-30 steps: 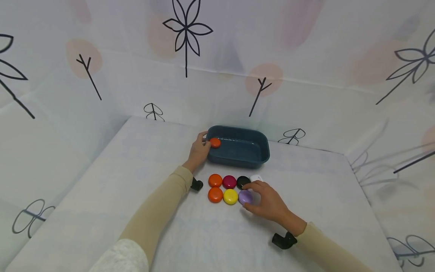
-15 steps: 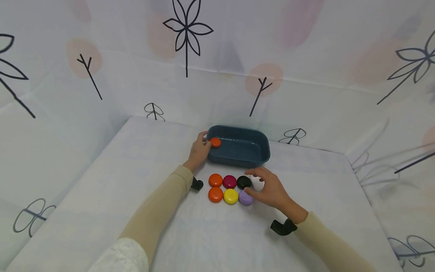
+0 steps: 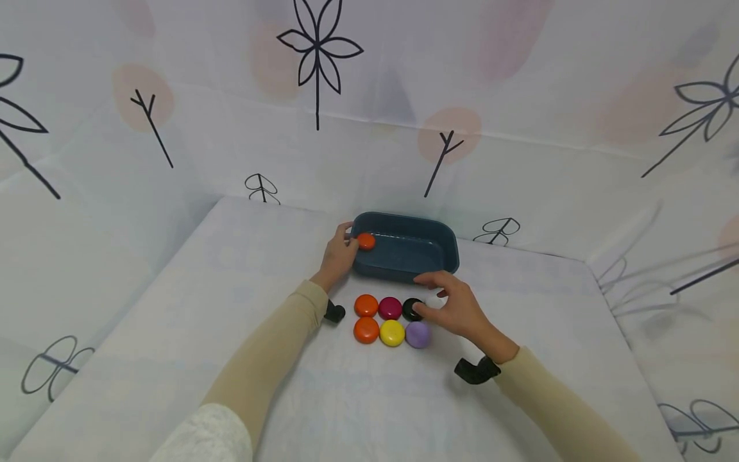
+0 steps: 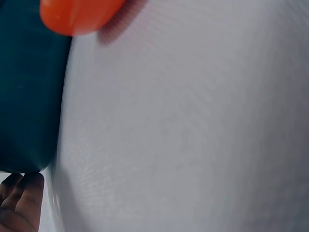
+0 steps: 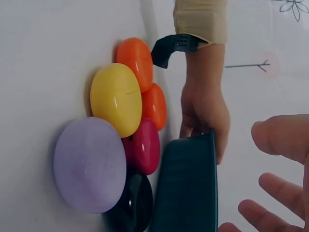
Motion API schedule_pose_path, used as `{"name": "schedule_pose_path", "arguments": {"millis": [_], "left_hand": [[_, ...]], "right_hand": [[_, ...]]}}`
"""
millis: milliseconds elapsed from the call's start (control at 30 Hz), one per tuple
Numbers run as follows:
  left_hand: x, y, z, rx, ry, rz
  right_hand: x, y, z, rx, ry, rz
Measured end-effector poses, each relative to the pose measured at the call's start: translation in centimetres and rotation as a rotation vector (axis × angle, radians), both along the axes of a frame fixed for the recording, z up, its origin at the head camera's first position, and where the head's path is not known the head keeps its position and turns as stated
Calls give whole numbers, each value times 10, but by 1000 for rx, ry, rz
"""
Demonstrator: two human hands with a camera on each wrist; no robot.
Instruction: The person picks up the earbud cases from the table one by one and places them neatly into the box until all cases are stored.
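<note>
My left hand (image 3: 339,255) holds the left end of a dark teal rectangular tray (image 3: 404,274). An orange disc (image 3: 366,241) lies inside at that end. In front stand two rows of glossy rounded discs: orange (image 3: 366,305), dark pink (image 3: 390,308) and black (image 3: 411,309) behind, a second orange (image 3: 366,330), yellow (image 3: 392,333) and purple (image 3: 418,334) nearer. A white piece (image 3: 435,300) is partly hidden behind my right hand (image 3: 456,308). That hand hovers over the black disc, thumb and fingers apart, and the right wrist view shows nothing between them.
A white cloth covers the table (image 3: 190,333). Printed cloth walls (image 3: 369,160) rise at the back and both sides, the back one close behind the tray. Dark wrist mounts (image 3: 476,370) stick out from both wrists.
My right hand has moved from the purple disc away from me, toward the black and white pieces and the tray's front. The left hand, the tray and the discs have stayed put.
</note>
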State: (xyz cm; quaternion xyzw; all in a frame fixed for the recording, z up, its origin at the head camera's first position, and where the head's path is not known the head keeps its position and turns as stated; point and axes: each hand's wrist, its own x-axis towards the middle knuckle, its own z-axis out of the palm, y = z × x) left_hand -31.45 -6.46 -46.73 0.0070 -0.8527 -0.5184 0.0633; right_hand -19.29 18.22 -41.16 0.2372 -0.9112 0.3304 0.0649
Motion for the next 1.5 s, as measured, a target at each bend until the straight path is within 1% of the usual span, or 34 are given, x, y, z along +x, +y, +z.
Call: {"name": "schedule_pose_path", "arguments": {"millis": [100,300,433,567,767,1000,1367,1500], "left_hand": [[0,0,0,-7,4,-1],[-1,-1,-1,0,1,2],[-2,-1,-2,6,-3,-3],[-2,-1,-3,15,-7,-8],[-2,-1,-4,18,-1,-7],[-1,-1,-2,13,7,-2],[-2,-2,-2,12,9,-5],[-1,-2,-2,10,8,-4]], "right_hand": [[-3,-1,0,-8,-9,-9],[-10,-4,1,-63,-17,-3],[-14,-7,4,-94,-44,-4],[-19,-9,7,-106,-61,-1],[-26,-14,11,-100,-50,14],[-35,-19,12,-117,-92,-2],[-53,-30,9,-164,-74,-39],[-59,-33,9,-180,-95,-45]]}}
